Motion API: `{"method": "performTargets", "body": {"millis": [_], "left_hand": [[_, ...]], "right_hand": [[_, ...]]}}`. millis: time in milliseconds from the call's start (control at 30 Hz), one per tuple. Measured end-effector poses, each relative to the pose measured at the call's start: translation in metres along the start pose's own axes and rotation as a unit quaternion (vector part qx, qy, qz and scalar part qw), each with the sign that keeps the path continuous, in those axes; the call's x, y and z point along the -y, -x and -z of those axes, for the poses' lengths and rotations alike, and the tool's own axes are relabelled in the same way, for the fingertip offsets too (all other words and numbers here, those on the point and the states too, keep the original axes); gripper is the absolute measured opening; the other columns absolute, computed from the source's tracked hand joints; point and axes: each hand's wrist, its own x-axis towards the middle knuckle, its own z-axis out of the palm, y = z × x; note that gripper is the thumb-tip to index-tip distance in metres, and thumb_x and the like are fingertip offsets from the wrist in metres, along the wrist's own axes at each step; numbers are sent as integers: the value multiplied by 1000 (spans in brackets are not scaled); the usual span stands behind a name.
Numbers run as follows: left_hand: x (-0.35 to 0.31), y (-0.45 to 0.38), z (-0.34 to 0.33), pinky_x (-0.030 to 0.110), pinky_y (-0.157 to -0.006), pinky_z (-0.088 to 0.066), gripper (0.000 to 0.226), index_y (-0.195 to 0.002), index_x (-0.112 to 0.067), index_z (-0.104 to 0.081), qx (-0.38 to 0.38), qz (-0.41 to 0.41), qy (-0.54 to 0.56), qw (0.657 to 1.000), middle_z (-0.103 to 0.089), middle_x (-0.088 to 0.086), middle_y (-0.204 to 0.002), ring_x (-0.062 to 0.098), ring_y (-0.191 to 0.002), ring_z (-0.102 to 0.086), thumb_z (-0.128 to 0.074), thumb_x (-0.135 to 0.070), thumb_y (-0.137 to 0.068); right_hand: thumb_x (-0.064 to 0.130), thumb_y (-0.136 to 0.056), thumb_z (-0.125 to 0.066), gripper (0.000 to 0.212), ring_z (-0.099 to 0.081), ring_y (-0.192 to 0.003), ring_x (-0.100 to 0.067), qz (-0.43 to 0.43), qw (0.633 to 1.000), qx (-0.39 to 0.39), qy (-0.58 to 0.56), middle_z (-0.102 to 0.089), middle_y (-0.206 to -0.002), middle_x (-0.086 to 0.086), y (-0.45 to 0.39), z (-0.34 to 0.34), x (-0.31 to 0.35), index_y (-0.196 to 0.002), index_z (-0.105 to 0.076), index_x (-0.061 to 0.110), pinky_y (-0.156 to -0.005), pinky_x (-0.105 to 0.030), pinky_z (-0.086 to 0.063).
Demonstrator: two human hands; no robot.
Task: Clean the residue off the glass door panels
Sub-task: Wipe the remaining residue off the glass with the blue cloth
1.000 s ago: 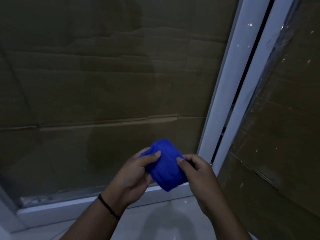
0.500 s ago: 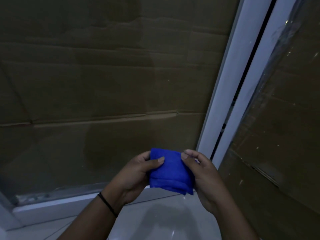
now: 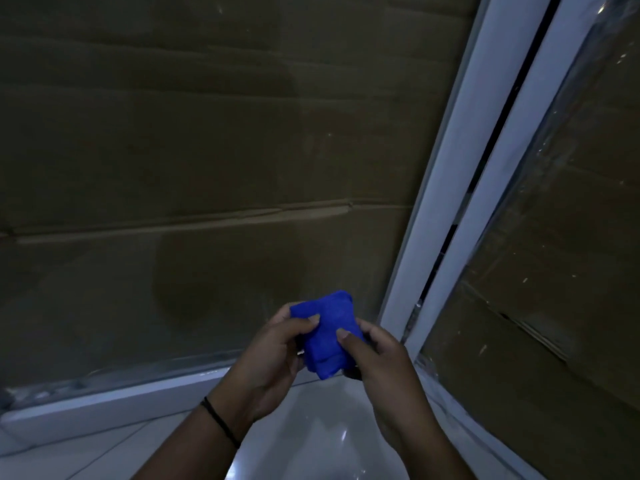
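1. The left glass door panel (image 3: 194,168) filled the view from 9 to 12 o'clock, with brown cardboard (image 3: 207,98) behind it and a pale smeary band along its bottom edge at 8 o'clock.
2. The left hand (image 3: 273,355), a black band (image 3: 221,422) on its wrist, had its thumb and fingers curled round the left side of the blue cloth (image 3: 329,332).
3. The cloth sat at about 6 o'clock, held in front of the panel's lower right corner, apparently clear of the glass. A second before it was a rounded bundle; half a second before, a flatter folded pad; now it stood taller and tighter, folded over again.
4. The right hand (image 3: 377,362) pinched the cloth's right side, thumb on the front face.
5. The white door frame (image 3: 446,188) ran from 1 to 5 o'clock, the right glass door panel (image 3: 561,237) beyond it, specked and streaky.
6. In my judgement the folding readied a fresh face; wiping had yet to resume.
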Motion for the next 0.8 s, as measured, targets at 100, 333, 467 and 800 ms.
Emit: {"method": "performTargets", "body": {"millis": [100,333,467,800], "left_hand": [[-1,-10,5,33,-74,-50,30,-102,-12,-60,-4,-5,-59,998,-64,10,-104,17,-91,-61,-63,-17,-72],[3,-29,7,31,-83,-55,36,-114,-10,-67,109,47,-100,988,-69,15,-113,24,-101,-67,-73,-13,-78],[19,-42,0,28,-78,-57,39,-110,-3,-64,34,1,-95,995,-71,15,-106,24,-94,-69,-67,-19,-75],[62,-56,-20,13,-60,-51,14,-99,-14,-68,-112,-10,-151,982,-75,0,-89,8,-78,-70,-66,-21,-87]], "right_hand": [[19,-91,-55,15,-68,-79,-22,-20,1000,9,-2,-73,-86,-4,-7,7,-2,-94,-69,17,-73,-36,-54],[10,-88,-52,17,-61,-72,-27,-58,998,31,-20,-67,-81,-17,-27,28,-2,-82,-67,4,-65,-36,-46],[30,-83,-62,28,-68,-87,-26,-72,988,38,-131,-71,-101,-9,-35,38,-12,-108,-64,18,-74,-41,-53],[16,-86,-63,21,-64,-78,-19,-7,991,-124,-50,-69,-91,0,-55,34,-48,-102,-64,29,-62,-33,-50]]}}
